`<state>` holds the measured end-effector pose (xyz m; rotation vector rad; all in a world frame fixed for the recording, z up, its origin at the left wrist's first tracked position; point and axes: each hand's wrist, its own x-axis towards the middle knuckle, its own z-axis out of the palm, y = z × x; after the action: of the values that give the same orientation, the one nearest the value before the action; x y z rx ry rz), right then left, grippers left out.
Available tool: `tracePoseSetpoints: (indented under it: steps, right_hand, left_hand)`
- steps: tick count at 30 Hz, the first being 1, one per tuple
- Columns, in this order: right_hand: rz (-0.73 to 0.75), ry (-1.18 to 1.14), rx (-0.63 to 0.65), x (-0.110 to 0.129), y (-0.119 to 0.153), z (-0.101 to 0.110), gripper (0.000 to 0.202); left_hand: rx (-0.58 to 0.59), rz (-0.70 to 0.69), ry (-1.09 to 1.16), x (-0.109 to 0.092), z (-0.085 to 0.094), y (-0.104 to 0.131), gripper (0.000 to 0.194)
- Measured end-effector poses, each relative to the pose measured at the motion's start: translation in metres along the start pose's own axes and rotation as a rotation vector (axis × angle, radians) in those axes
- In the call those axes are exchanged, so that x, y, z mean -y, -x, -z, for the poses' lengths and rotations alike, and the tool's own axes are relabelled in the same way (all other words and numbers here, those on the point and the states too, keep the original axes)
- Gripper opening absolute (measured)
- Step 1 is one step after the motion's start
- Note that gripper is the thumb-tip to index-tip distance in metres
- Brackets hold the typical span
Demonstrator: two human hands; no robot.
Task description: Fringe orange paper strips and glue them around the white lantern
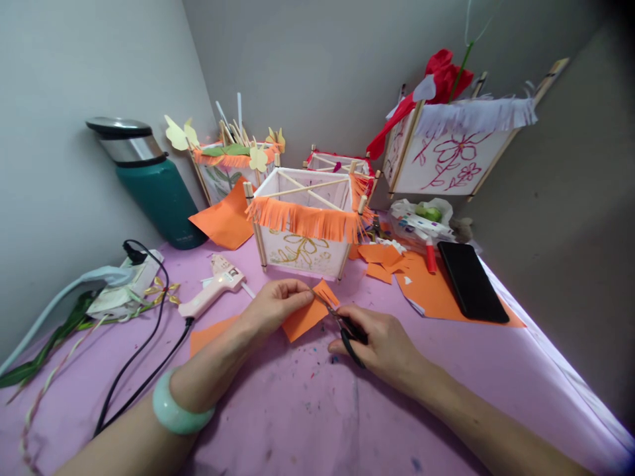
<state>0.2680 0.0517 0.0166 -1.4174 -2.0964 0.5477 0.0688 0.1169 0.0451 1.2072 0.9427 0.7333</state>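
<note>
Between the fingertips of my left hand [278, 301] is a piece of orange paper [302, 322], with a few slits along its far edge. My right hand [381, 337] grips a pair of scissors with black handles [353, 340], and the blades lie across the paper close to my left fingertips. Just beyond stands a box-shaped lantern [305, 248] of sticks and white sheet, with a flower drawn on its front. Orange fringe [307, 218] hangs along its upper front edge and right side.
A pink glue gun [213, 291] with a black cord and a white power strip [122, 291] lie left. Behind are a teal bottle [156, 198] and more lanterns. Orange scraps [381, 258], a black phone [471, 281] and a red marker [430, 256] lie right.
</note>
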Motion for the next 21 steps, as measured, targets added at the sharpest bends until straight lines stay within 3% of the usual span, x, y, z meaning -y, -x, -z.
tracePoseSetpoints:
  steps: [14, 21]
  right_hand:
    - [0.026, 0.029, -0.008, -0.0015, -0.0008, 0.0007, 0.025]
    - [-0.030, 0.006, 0.027, 0.0039, -0.0015, 0.0062, 0.024]
  left_hand:
    - [0.081, 0.056, 0.030, 0.0017, 0.0021, 0.0012, 0.021]
    - [-0.006, 0.036, 0.091, 0.0027, 0.0072, -0.0011, 0.022]
